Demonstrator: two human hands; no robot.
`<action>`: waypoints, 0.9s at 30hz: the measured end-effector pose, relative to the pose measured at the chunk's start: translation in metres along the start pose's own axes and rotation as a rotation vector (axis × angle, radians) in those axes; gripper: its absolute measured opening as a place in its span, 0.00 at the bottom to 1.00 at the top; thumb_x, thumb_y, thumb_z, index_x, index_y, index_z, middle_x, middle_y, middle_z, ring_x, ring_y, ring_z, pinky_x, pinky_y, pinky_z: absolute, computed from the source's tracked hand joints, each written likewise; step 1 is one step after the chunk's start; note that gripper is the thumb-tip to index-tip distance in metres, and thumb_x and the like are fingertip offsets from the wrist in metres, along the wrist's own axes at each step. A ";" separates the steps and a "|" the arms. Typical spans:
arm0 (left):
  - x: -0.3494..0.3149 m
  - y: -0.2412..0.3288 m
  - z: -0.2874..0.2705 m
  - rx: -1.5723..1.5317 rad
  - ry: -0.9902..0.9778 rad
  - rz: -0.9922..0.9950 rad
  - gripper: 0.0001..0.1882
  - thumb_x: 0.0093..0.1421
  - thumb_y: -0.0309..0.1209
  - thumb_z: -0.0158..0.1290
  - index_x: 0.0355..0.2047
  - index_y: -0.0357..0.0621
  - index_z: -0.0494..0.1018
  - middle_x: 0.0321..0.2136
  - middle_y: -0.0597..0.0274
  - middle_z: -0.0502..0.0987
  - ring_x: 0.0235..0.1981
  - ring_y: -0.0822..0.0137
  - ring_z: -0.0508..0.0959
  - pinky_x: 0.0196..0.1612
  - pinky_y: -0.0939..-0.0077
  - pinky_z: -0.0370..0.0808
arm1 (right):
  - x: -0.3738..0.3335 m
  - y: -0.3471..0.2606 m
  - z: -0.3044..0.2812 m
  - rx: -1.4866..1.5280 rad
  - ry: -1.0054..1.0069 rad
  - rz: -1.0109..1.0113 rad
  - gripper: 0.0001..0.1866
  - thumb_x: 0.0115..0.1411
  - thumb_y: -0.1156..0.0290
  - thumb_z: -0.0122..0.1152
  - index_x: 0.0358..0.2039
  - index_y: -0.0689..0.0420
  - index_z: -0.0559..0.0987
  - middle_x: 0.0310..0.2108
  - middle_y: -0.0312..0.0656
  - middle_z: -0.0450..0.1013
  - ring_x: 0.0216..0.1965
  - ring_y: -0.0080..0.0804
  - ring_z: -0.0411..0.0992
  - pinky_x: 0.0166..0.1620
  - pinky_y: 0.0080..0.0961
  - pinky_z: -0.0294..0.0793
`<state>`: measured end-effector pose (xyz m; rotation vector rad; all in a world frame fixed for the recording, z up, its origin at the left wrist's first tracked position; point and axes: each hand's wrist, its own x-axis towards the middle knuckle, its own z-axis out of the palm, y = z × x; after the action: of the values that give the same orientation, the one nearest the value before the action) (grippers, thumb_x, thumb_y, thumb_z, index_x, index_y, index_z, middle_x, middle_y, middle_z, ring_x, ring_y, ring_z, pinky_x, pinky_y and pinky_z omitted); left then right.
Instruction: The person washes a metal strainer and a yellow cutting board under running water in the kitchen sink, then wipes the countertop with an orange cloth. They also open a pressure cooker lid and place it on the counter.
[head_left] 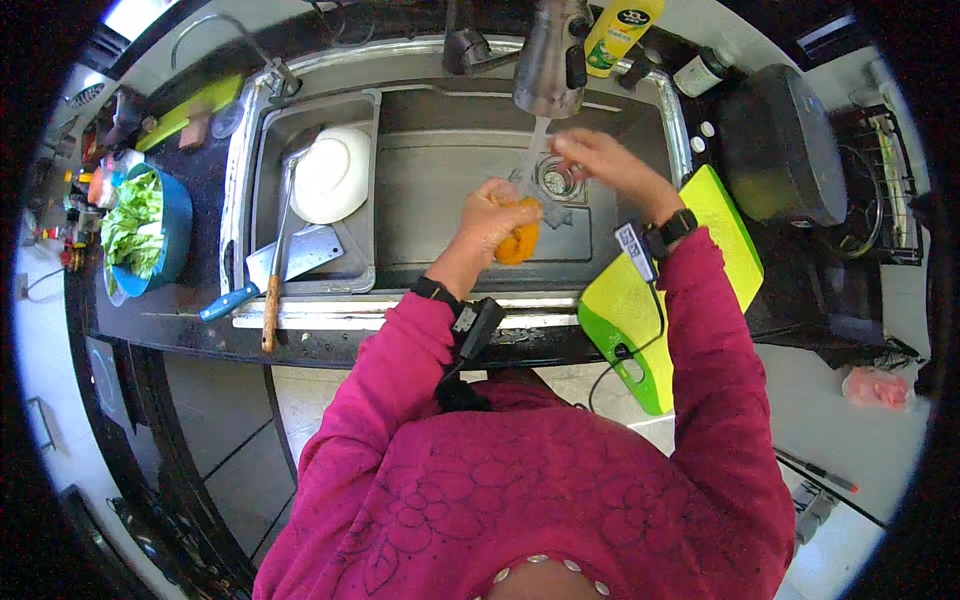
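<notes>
My left hand [488, 222] is closed around a soft, crumpled orange cloth [519, 238] over the right part of the sink basin [440, 150]. Water [540, 140] runs down from the metal faucet [552, 60] between my two hands. Close to that stream, on its right, my right hand [605, 165] has its fingers loosely stretched, a little blurred, with nothing visible in them. Below the hands lies the round drain strainer [558, 180].
In the left tray [375, 200] are a white bowl [330, 175], a cleaver [300, 254] and a wooden-handled utensil [272, 310]. A blue basin [178, 225] of leafy greens [133, 222] stands left. A green cutting board [635, 310] overlaps the sink's right front edge; a yellow bottle [618, 35] stands behind.
</notes>
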<state>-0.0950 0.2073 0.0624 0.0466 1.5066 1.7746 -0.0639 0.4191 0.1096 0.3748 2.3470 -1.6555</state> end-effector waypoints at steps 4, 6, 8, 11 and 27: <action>-0.003 -0.005 -0.013 -0.196 0.173 0.081 0.13 0.47 0.16 0.54 0.32 0.42 0.67 0.32 0.58 0.74 0.31 0.65 0.76 0.35 0.71 0.75 | 0.052 -0.027 -0.020 -0.183 0.250 -0.273 0.20 0.61 0.55 0.48 0.35 0.62 0.75 0.27 0.35 0.74 0.27 0.22 0.71 0.30 0.21 0.71; -0.008 -0.006 -0.018 -0.327 0.116 0.096 0.14 0.48 0.16 0.51 0.35 0.41 0.67 0.33 0.56 0.74 0.32 0.61 0.77 0.36 0.69 0.75 | 0.074 -0.039 -0.018 -0.318 0.320 -0.379 0.18 0.61 0.58 0.47 0.33 0.60 0.77 0.27 0.38 0.75 0.26 0.25 0.73 0.32 0.22 0.72; -0.015 -0.002 -0.024 -0.418 0.088 0.067 0.15 0.51 0.16 0.49 0.40 0.40 0.68 0.35 0.53 0.74 0.34 0.57 0.77 0.37 0.66 0.76 | 0.090 -0.048 -0.022 -0.430 0.369 -0.436 0.17 0.61 0.59 0.47 0.34 0.59 0.77 0.28 0.41 0.76 0.27 0.30 0.75 0.34 0.25 0.72; -0.025 0.004 -0.034 -0.389 0.066 0.059 0.15 0.53 0.19 0.53 0.42 0.40 0.69 0.35 0.53 0.74 0.33 0.59 0.77 0.37 0.68 0.76 | 0.130 -0.065 -0.020 -0.386 0.426 -0.531 0.16 0.59 0.58 0.49 0.38 0.56 0.78 0.30 0.45 0.76 0.30 0.36 0.76 0.37 0.29 0.73; -0.019 0.025 -0.001 -0.120 -0.035 0.141 0.24 0.62 0.48 0.45 0.14 0.47 0.58 0.15 0.64 0.63 0.20 0.68 0.67 0.24 0.77 0.65 | -0.005 0.028 0.092 1.006 -0.996 0.076 0.31 0.54 0.55 0.61 0.54 0.52 0.62 0.47 0.42 0.65 0.46 0.34 0.68 0.47 0.36 0.73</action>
<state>-0.0961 0.1957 0.0919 0.1257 1.3986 1.9636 -0.0451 0.3406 0.0563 -0.1942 0.7212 -2.1459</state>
